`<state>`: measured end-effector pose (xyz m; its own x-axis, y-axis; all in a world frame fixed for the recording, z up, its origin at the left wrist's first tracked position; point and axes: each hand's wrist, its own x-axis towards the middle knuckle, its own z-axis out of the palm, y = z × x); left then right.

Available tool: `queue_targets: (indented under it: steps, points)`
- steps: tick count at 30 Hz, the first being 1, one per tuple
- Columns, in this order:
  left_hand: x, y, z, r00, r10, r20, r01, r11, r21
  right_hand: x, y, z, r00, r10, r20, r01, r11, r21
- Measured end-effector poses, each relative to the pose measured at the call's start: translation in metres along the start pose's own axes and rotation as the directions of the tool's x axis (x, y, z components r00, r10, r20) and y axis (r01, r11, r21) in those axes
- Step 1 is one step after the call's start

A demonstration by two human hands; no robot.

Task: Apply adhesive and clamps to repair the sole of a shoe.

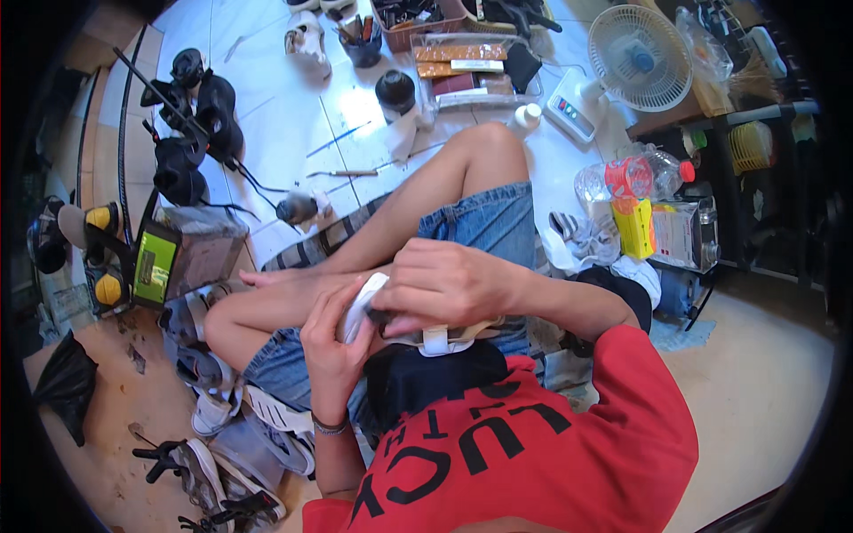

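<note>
As left hand (330, 348) clasps white shoe (357, 313) by one end, right hand (449, 282) curled alongside, hold unclear

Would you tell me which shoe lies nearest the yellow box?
The white shoe with dark markings, immediately left of the yellow box; the other shoes lie farther off.

Floor (267, 80): white tile ahead, tan toward lower left. On tile: black cup (362, 53) with tools standing in it, clear tray (462, 100) of packets, thin tool (342, 173) lying flat, white fan (640, 58) at right. On tan part: crumpled black cloth (67, 386), grey-white shoes (235, 484).
</note>
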<state>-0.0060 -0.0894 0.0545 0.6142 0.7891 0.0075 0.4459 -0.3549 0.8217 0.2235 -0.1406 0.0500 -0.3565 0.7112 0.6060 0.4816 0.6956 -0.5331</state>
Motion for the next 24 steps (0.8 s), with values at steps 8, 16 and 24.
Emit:
queue_targets:
  steps: [8,16,24]
  points:
    - [0.009,-0.076,0.009,0.929,-0.330,0.170,0.356,0.920,-0.162,0.025,0.091,-0.104,0.912,0.250,-0.326,-0.285,0.957,-0.061]
    - [0.011,-0.110,0.035,0.878,-0.413,0.243,0.463,0.861,-0.208,0.020,0.330,-0.185,0.720,0.545,-0.429,-0.684,0.660,-0.309]
    - [0.024,-0.113,0.034,0.887,-0.408,0.215,0.448,0.875,-0.186,-0.020,0.408,-0.250,0.549,0.631,-0.548,-0.829,0.324,-0.456]
